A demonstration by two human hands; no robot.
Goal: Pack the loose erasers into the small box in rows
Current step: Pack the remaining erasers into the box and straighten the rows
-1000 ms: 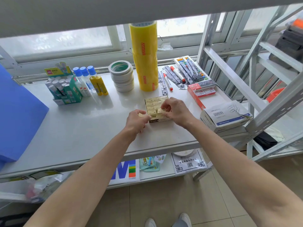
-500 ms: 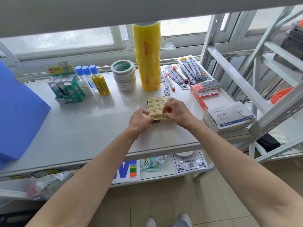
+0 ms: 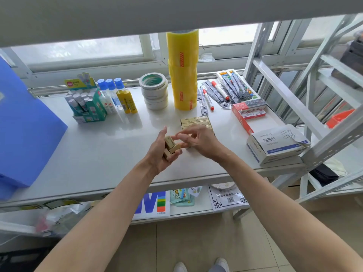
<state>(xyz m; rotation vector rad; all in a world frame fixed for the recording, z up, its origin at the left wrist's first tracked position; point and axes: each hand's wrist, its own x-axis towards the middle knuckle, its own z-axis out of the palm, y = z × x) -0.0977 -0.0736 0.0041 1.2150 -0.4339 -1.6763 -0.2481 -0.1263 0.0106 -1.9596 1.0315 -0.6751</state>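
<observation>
Erasers (image 3: 170, 146), a few tan blocks, sit bunched in the left hand (image 3: 164, 150), whose grip curls round them above the white tabletop (image 3: 94, 150), palm turned inward. Right hand (image 3: 198, 140) hovers just beside it, its grip pinching the end of one eraser between thumb and forefinger, the other fingers loosely spread. Small box (image 3: 196, 122) lies on the tabletop directly behind the right hand, partly hidden by it; rows of erasers already fill the part that shows. Farther back stand a tall stack of yellow tape rolls (image 3: 183, 71) and a lower stack of white tape rolls (image 3: 155, 91), with glue bottles (image 3: 117, 95) to the left. A white paper-clip carton (image 3: 277, 142) rests near the right edge.
</observation>
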